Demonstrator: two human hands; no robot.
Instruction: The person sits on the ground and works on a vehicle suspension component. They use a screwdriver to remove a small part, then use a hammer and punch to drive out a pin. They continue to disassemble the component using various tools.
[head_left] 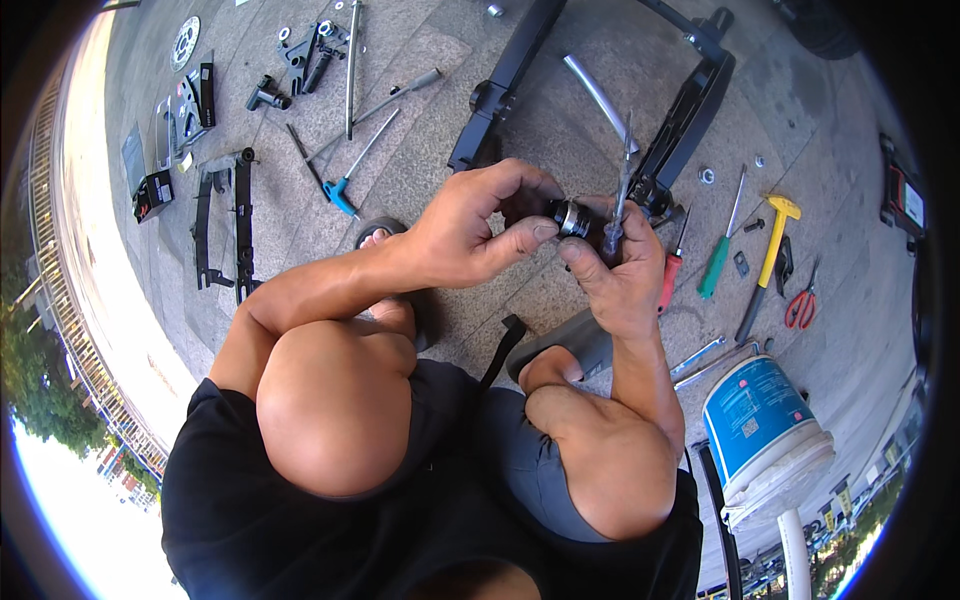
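Between my hands, above the paving, is a small dark cylindrical part with a shiny metal ring (pixel 571 218). My left hand (pixel 490 222) is closed on it, thumb below and fingers curled over the top. My right hand (pixel 622 268) holds a screwdriver (pixel 624 180) with a dark bluish handle, its shaft pointing up and away from me. The right thumb is close to the ringed part; I cannot tell whether it touches. Just beyond my hands lies a black metal frame (pixel 505 85), with a silver tube (pixel 592 92) between its two long sides.
To the right lie a red-handled screwdriver (pixel 672 270), a green-handled screwdriver (pixel 716 265), a yellow hammer (pixel 770 255) and red pliers (pixel 802 308). A blue-and-white bucket (pixel 765 430) stands nearer. At left are a blue-handled hex key (pixel 342 192), a black bracket frame (pixel 243 215) and a brake disc (pixel 185 43).
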